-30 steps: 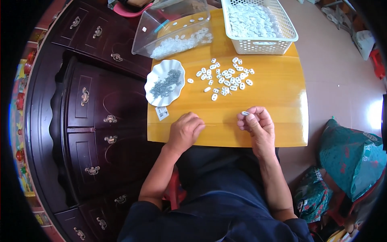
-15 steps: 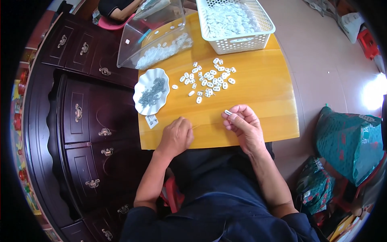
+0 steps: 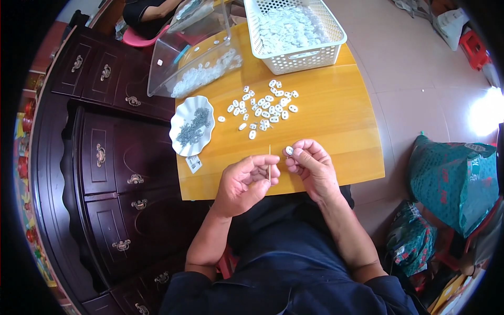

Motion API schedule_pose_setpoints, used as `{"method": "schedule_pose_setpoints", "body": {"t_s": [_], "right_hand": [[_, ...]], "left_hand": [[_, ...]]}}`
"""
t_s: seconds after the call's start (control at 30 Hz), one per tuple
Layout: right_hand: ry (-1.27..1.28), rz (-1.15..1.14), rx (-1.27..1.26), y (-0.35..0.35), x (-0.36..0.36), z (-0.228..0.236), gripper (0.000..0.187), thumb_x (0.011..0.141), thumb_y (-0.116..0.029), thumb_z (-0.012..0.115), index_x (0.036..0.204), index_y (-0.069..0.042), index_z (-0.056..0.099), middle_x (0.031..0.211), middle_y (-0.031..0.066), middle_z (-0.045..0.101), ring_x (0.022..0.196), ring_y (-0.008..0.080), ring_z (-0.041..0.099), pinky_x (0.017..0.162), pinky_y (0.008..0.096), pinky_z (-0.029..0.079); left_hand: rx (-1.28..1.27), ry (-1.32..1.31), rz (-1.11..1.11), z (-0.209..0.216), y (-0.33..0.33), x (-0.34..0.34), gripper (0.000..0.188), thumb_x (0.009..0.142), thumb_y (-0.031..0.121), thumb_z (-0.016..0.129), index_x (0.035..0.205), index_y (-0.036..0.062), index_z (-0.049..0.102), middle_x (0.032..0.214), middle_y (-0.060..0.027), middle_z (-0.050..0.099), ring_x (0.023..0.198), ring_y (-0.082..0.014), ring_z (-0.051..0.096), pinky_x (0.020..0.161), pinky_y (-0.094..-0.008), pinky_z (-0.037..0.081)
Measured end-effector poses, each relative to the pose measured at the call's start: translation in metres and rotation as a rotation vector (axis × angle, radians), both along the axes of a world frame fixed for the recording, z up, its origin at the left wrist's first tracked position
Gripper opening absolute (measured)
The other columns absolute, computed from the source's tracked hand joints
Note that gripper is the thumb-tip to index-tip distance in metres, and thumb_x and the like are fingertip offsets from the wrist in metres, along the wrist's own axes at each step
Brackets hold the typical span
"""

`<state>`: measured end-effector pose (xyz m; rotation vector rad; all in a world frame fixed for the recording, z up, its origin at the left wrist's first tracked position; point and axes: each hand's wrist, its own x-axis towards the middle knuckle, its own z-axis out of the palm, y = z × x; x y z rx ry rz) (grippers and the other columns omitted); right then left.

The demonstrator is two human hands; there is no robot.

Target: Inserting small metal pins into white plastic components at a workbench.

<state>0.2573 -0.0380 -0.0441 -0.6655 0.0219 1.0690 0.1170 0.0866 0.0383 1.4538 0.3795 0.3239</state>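
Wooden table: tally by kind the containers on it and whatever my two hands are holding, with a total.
Clear plastic bin: 1
White basket: 1
White wavy-edged dish: 1
Thin stick, left hand: 1
Small white piece, right hand: 1
Total: 5

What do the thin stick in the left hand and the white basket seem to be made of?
Thin stick: probably bamboo or wood, given its pale tan colour; too thin to judge finish.
White basket: likely moulded plastic, smooth, with regular perforations.
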Motion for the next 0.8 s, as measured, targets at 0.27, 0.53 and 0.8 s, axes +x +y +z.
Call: {"method": "schedule_pose_setpoints", "body": {"t_s": [0.27,0.53,0.8], "right_hand": [[0.077,0.028,0.033,-0.002,0.002,-0.003,0.014,0.102,-0.009,0.065,0.115,-0.007,0.066,0.104,0.0065,0.073,0.088,0.012,0.07,0.078,0.0264,0.058],[0.326,0.14,0.235,-0.001,0.003,-0.011,0.02,0.102,-0.013,0.064,0.121,-0.006,0.063,0.103,0.0047,0.071,0.089,0.0143,0.072,0.083,0.0283,0.06],[0.374,0.199,0.326,0.0,0.0,-0.014,0.016,0.102,-0.015,0.065,0.116,-0.007,0.062,0.106,0.0045,0.071,0.09,0.0125,0.07,0.083,0.0275,0.059]], "left_hand": [[0.218,-0.124,0.041,-0.021,-0.002,-0.003,0.027,0.098,-0.002,0.065,0.125,-0.0073,0.063,0.103,-0.0121,0.072,0.091,-0.0155,0.071,0.086,-0.0294,0.058],[0.443,-0.168,0.185,-0.015,-0.002,0.009,0.02,0.103,0.01,0.065,0.114,-0.0053,0.071,0.095,-0.0123,0.074,0.08,-0.0141,0.071,0.074,-0.0244,0.056],[0.449,-0.111,0.154,-0.014,-0.008,0.022,0.018,0.102,0.007,0.065,0.113,-0.0072,0.071,0.095,-0.0121,0.071,0.077,-0.0129,0.069,0.071,-0.0232,0.055]]}}
